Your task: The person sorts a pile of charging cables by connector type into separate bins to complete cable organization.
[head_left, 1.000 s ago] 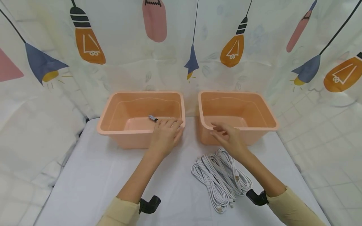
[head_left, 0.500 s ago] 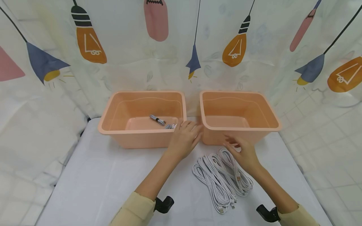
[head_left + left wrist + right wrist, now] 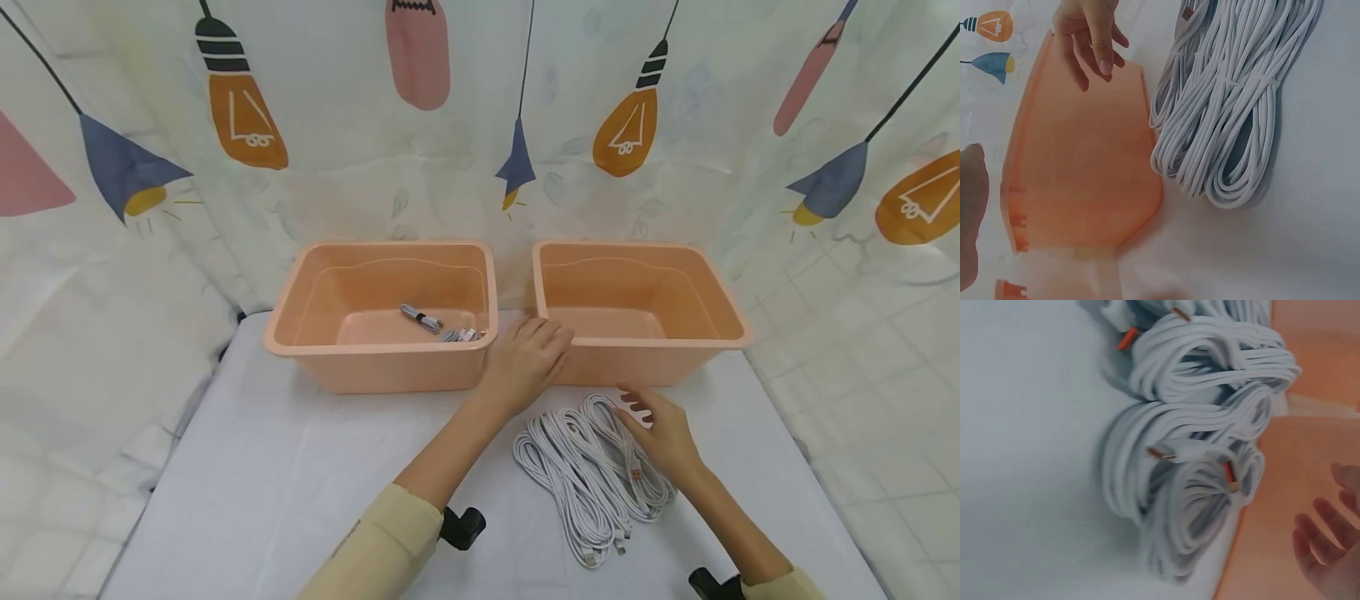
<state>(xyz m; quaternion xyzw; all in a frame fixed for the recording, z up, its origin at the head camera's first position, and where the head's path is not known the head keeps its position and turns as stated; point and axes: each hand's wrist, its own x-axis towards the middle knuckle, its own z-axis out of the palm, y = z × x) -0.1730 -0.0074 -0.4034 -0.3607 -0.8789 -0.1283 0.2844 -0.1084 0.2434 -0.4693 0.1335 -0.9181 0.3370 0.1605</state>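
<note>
Hovering above the far end of the white cable bundles [image 3: 588, 467], the right hand [image 3: 662, 433] has dropped nearer to the person than a second ago, when it hung at the near rim of the right tub [image 3: 720, 321]; its fingers are relaxed and loosely spread, holding nothing, and whether they touch the coils I cannot tell; the left hand [image 3: 525, 362] has slid right from the near right corner of the left tub [image 3: 300, 317] into the gap between the two tubs, and now lies at the near left corner of the right tub, fingers straight and close together, palm down, gripping nothing; the head view also shows a grey cable [image 3: 420, 318] with its plugs lying on the floor of the left tub, toward its right side, where a second ago the left hand covered most of it; the white bundles have stayed put on the white table [image 3: 262, 467], near and just left of the right tub, tied in several loops with orange-tipped plugs [image 3: 1127, 337]; the right wrist view shows these coils lying against the tub's orange wall.
</note>
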